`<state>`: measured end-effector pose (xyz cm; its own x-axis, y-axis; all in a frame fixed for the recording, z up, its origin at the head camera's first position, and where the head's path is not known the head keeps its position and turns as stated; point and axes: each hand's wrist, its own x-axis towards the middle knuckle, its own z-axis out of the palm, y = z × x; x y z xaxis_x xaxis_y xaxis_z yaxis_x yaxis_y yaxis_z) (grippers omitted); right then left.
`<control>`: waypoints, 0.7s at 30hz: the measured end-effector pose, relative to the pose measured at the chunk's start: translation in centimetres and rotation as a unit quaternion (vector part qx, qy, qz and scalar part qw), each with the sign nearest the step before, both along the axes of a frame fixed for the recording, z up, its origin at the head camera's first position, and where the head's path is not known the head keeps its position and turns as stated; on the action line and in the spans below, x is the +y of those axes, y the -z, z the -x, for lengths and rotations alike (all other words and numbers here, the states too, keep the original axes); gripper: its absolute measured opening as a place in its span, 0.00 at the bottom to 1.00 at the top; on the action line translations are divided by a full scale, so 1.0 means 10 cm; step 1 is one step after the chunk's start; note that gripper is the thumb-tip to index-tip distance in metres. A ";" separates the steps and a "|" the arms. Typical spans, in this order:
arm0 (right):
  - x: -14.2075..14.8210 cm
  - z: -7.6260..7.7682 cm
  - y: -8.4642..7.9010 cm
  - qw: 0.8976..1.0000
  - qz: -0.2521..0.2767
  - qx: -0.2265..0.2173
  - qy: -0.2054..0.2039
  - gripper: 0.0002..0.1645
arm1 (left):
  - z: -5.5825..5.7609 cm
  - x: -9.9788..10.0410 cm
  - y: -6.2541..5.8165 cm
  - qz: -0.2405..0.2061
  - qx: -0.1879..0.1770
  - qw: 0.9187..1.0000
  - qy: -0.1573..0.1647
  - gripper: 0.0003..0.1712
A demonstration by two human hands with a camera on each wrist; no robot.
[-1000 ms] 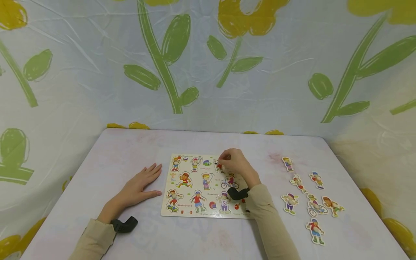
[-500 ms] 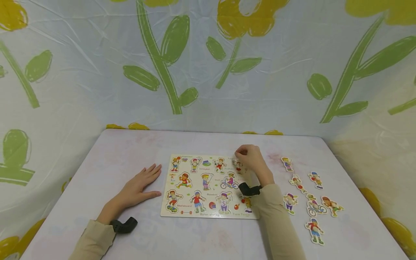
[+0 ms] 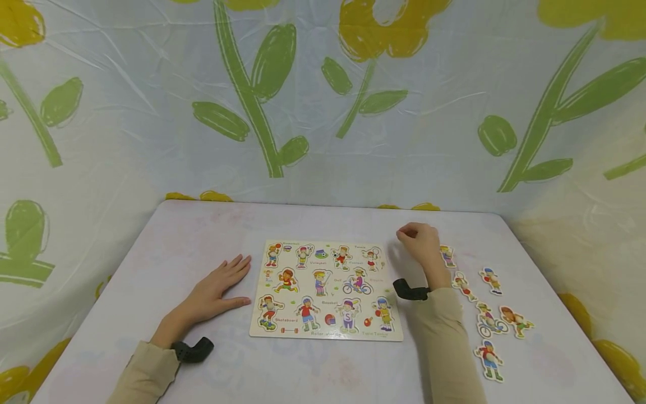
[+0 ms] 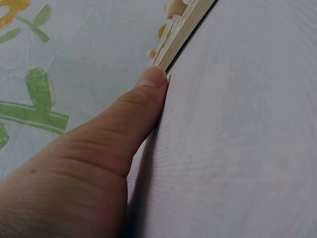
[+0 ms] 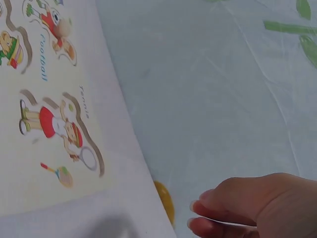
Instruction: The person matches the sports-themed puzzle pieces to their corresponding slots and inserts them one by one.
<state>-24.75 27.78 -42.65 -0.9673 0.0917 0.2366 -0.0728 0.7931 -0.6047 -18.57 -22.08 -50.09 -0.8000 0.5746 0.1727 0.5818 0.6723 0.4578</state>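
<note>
My left hand [image 3: 222,289] lies flat on the table, fingers spread, beside the left edge of a wooden peg puzzle board [image 3: 298,297]. In the left wrist view the thumb [image 4: 133,109] tip is right at the board's edge. My right hand [image 3: 421,244] hovers off the board's upper right corner, thumb and fingers loosely curled with nothing between them. The football player piece [image 5: 59,32] sits in the board with its round knob up. Beside it the tennis recess [image 5: 54,124] shows only its printed picture.
Several loose sports-figure pieces lie on the table at the right, among them a cyclist [image 3: 489,321], a runner [image 3: 516,321], a roller skater [image 3: 489,361] and a golfer [image 3: 447,256] close beside my right hand. A flowered cloth [image 3: 429,112] hangs behind the table.
My right hand has left the football player piece and moved right across the tennis recess, off the board toward the loose pieces. My left hand has stayed put.
</note>
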 end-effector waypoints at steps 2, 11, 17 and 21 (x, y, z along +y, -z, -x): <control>0.08 -0.01 0.00 1.000 0.004 0.009 0.023 0.12 | 0.00 0.00 0.00 0.002 -0.001 1.000 -0.001 0.50; 0.41 -0.10 0.01 0.993 0.039 -0.033 0.106 0.16 | 0.01 0.00 0.00 0.004 -0.001 1.000 0.000 0.50; 0.58 -0.14 0.03 0.978 0.084 -0.108 0.154 0.21 | 0.01 0.00 0.01 0.008 -0.005 1.000 -0.004 0.50; 0.68 -0.17 0.06 0.970 0.089 -0.135 0.184 0.24 | 0.01 0.00 0.00 0.009 -0.005 1.000 -0.006 0.50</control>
